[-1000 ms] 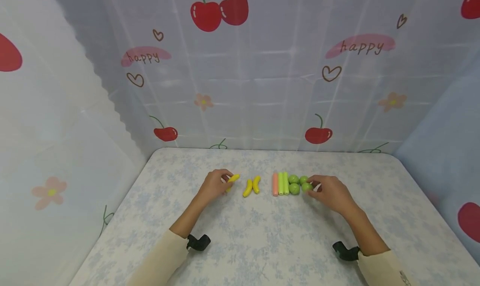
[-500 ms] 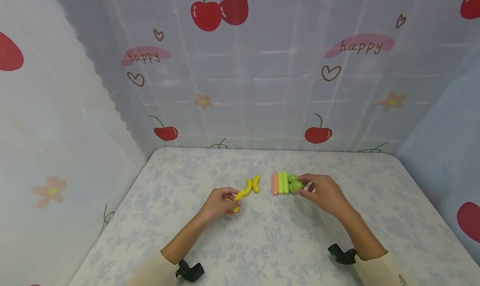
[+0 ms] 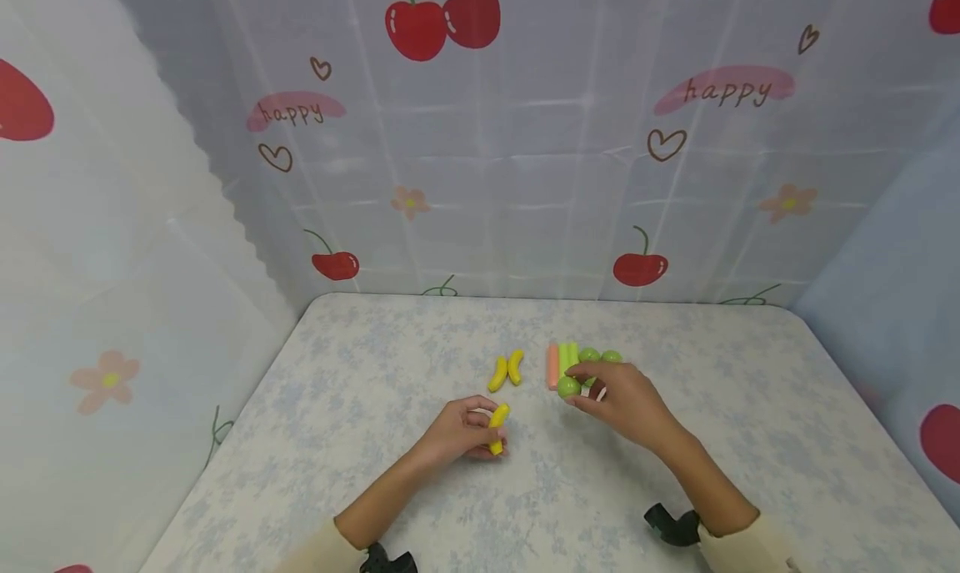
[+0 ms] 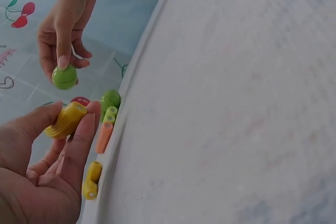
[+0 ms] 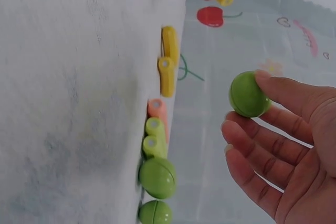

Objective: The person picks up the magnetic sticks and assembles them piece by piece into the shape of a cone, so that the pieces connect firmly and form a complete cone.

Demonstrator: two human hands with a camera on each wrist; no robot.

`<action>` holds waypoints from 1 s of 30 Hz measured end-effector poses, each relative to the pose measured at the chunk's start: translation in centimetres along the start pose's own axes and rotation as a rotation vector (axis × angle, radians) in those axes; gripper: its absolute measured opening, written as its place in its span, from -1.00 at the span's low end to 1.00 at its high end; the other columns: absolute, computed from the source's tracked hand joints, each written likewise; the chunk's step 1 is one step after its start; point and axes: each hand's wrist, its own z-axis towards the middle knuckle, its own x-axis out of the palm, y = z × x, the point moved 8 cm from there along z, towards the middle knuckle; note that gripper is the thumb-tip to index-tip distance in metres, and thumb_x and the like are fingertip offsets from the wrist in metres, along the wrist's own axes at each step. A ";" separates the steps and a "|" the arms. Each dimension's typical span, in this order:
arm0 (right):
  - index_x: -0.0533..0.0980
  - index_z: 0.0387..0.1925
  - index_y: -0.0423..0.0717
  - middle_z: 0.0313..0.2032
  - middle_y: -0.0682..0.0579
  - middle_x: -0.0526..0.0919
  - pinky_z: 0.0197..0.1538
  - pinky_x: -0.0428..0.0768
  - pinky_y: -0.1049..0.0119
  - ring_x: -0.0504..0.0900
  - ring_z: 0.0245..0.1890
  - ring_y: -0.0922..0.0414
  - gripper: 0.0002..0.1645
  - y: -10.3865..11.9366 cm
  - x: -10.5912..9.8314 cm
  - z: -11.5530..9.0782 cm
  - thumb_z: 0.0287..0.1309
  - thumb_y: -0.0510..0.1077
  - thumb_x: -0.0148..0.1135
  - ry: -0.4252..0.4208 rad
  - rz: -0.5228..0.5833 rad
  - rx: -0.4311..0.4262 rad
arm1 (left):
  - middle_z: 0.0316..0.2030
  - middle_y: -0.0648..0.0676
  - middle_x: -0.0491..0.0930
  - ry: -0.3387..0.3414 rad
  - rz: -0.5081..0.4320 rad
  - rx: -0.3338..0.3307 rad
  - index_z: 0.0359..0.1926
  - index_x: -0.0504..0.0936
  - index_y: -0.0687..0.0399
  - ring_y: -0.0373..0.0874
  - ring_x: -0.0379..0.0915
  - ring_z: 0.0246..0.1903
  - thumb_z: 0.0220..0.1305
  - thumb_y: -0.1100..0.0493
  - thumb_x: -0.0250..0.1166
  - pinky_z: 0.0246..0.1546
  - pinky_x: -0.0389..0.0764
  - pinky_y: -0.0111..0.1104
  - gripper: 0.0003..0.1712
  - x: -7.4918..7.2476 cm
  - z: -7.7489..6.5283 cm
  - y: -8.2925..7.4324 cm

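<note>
My left hand (image 3: 467,429) pinches a yellow toy banana (image 3: 498,429) between thumb and fingers, raised above the table. To its right, my right hand (image 3: 626,399) holds a shiny green ball (image 3: 568,387) with a seam around it, pinched at the fingertips; in the right wrist view the ball (image 5: 249,94) is well off the tabletop. Two more toy bananas (image 3: 498,374) lie side by side beyond my left hand. Behind the right hand lie an orange stick (image 3: 552,366), two light green sticks (image 3: 564,358) and other green balls (image 3: 611,356), partly hidden by the fingers.
The table (image 3: 360,348) has a pale blue-white mottled top with rounded far corners. A curtain (image 3: 480,164) printed with cherries and hearts hangs close behind its far edge, and more cloth stands along both sides. Black wrist mounts (image 3: 671,525) sit on both forearms.
My left hand carries the banana toward me and to the right, away from the other two. The right hand has lifted one green ball from the group and moved it left toward the middle.
</note>
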 end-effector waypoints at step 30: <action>0.65 0.06 -0.11 -0.05 0.07 0.74 -0.35 0.61 0.42 0.64 -0.35 0.31 -0.57 3.8 4.0 -0.5 0.13 -0.23 0.51 0.098 0.156 -0.183 | -0.23 0.24 0.76 0.155 -0.004 0.031 0.15 0.61 0.30 -0.03 0.74 -0.24 0.44 0.08 0.31 -0.24 0.75 -0.21 -0.58 3.3 -0.5 0.5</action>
